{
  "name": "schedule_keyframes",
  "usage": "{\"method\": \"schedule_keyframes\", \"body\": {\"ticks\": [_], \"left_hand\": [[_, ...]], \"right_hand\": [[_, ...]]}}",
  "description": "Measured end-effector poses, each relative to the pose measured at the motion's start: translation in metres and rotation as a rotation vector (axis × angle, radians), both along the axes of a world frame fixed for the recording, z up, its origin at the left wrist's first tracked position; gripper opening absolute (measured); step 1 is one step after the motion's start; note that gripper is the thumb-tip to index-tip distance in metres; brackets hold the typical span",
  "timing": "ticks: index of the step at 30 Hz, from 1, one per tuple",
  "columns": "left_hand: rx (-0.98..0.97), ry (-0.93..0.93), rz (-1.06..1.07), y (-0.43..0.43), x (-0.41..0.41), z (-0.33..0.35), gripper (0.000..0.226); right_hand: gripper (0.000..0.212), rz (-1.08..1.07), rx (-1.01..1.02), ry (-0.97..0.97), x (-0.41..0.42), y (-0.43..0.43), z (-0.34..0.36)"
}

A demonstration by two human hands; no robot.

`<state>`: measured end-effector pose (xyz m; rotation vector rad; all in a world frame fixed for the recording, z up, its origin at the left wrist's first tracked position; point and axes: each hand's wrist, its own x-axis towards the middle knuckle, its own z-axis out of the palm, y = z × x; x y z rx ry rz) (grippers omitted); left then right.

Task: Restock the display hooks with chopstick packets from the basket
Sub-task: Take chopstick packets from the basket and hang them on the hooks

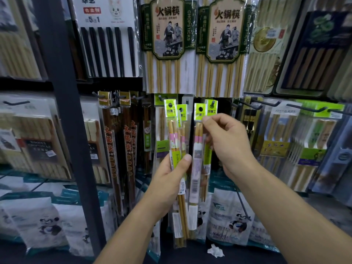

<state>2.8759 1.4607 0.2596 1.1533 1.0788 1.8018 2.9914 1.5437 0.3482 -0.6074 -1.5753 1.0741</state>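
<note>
Bare left hand [169, 180] and right hand [226, 141], bare forearms [133, 225], short nails [187, 158].

Packet bundle [173, 139] in left hand [167, 181], just left of single packet [198, 149] pinched by right hand [228, 145]; hung packs [167, 44] above both hands, bags [226, 212] below, post [64, 121] left.

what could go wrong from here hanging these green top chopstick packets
1. The right hand pinches only the lime-green card top of one clear plastic chopstick packet. The packet hangs free below, so it may swing and its punched hole may be hard to line up.
2. The left hand grips a loose bundle of similar packets around the middle, so one might slide out.
</note>
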Motion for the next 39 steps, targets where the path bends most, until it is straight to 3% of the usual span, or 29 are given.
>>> {"method": "schedule_keyframes", "body": {"ticks": [3, 8, 16, 20, 24, 31, 39], "left_hand": [[-0.009, 0.038, 0.095, 0.001, -0.004, 0.0, 0.048], [0.037, 0.036, 0.065, -0.002, -0.005, 0.004, 0.041], [0.032, -0.015, 0.008, -0.004, -0.002, 0.005, 0.057], [0.032, -0.115, -0.077, -0.005, -0.005, 0.005, 0.041], [0.004, 0.007, -0.015, -0.004, -0.005, 0.004, 0.039], [0.05, 0.043, -0.058, -0.005, 0.003, 0.006, 0.025], [0.056, 0.048, -0.095, -0.007, 0.002, 0.006, 0.018]], "right_hand": [[0.029, -0.068, 0.012, 0.074, 0.005, 0.008, 0.011], [0.028, -0.164, 0.008, 0.061, 0.004, 0.021, 0.018], [0.026, -0.188, 0.005, 0.028, 0.002, 0.027, 0.007], [0.022, -0.227, 0.024, -0.008, 0.003, 0.029, 0.001], [0.017, -0.264, 0.043, 0.015, 0.006, 0.025, -0.003], [0.01, 0.059, 0.028, -0.021, 0.0, 0.0, -0.007], [0.019, 0.098, -0.074, 0.038, 0.002, -0.002, -0.002]]}}
